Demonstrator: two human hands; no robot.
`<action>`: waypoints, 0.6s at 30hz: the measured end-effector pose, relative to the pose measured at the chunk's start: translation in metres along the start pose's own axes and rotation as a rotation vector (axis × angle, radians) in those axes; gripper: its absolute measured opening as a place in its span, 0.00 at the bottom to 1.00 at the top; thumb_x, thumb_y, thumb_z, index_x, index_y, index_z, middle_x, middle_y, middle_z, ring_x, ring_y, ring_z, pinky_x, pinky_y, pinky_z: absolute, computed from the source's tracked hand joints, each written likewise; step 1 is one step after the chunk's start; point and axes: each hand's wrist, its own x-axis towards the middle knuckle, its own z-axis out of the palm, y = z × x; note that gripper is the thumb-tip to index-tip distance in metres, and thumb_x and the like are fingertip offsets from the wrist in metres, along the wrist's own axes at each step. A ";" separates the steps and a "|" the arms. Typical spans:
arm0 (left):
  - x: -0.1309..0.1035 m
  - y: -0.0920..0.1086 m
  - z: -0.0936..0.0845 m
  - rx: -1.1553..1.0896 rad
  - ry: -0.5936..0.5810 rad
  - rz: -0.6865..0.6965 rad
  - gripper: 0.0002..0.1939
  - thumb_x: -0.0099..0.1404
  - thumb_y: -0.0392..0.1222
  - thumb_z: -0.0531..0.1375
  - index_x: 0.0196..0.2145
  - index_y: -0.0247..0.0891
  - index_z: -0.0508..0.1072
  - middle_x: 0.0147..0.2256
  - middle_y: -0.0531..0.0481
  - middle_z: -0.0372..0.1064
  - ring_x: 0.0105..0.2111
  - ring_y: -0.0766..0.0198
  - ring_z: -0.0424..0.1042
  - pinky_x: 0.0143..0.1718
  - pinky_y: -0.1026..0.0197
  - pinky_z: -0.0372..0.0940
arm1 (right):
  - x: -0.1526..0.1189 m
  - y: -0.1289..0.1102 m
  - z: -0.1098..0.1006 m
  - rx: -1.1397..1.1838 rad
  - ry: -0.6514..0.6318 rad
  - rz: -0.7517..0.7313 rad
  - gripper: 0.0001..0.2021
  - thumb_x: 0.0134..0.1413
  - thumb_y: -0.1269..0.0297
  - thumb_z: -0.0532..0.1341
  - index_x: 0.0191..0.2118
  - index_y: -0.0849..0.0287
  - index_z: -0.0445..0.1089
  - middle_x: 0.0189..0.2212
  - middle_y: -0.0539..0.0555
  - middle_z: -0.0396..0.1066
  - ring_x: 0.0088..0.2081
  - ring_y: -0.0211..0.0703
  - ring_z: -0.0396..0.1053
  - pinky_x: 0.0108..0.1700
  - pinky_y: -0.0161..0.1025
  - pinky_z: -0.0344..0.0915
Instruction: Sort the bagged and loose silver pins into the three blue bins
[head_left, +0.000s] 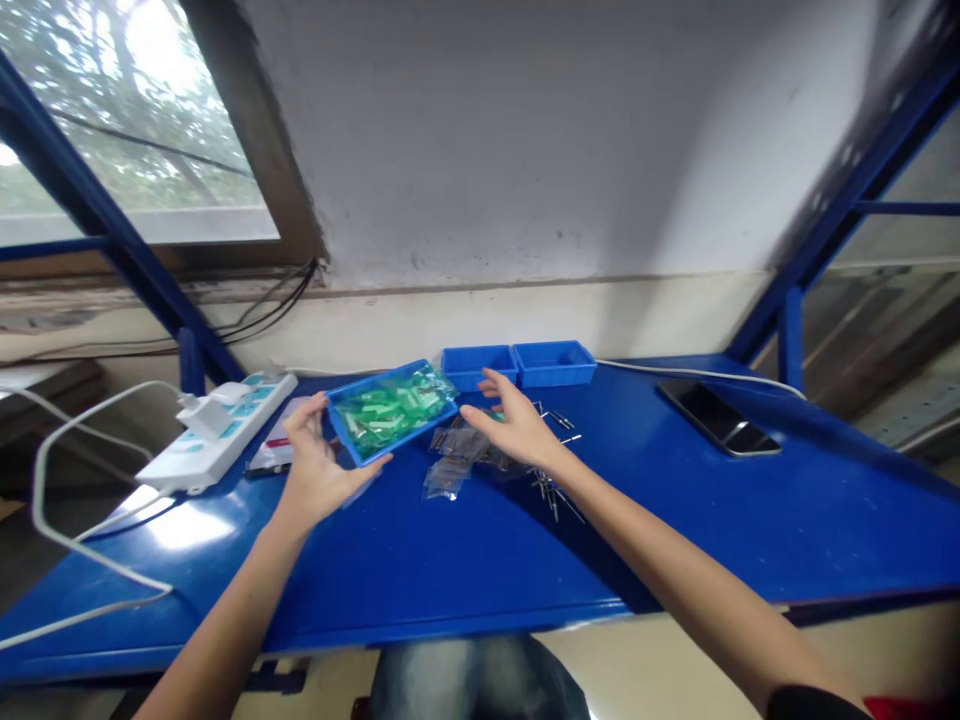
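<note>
A small blue plastic bin (409, 437) is gripped at its left end by my left hand (319, 468), thumb along the front and fingers at the far side. It is tilted toward me and raised above the table. Inside lie green pieces (390, 406) in clear plastic bags. My right hand (517, 422) is at the bin's right end with thumb and fingers apart; I cannot tell whether its thumb touches the rim. Below and beside that hand are small clear bags (450, 472) and loose thin metal pieces (553, 492), partly covered by the hand and forearm.
Two blue bins (478, 377) stand side by side at the back of the blue table (420, 570). A white power strip (217, 440) with looping cables is on the left, beside a flat packet (279, 445). A black phone (718, 418) lies on the right. Blue posts flank the table.
</note>
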 end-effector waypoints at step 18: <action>-0.016 0.015 0.015 -0.097 -0.058 -0.006 0.38 0.48 0.43 0.68 0.48 0.50 0.47 0.58 0.41 0.44 0.57 0.48 0.58 0.44 0.45 0.69 | 0.024 -0.044 0.058 -0.314 -0.284 -0.433 0.22 0.56 0.54 0.56 0.53 0.60 0.62 0.47 0.59 0.65 0.48 0.47 0.62 0.52 0.48 0.60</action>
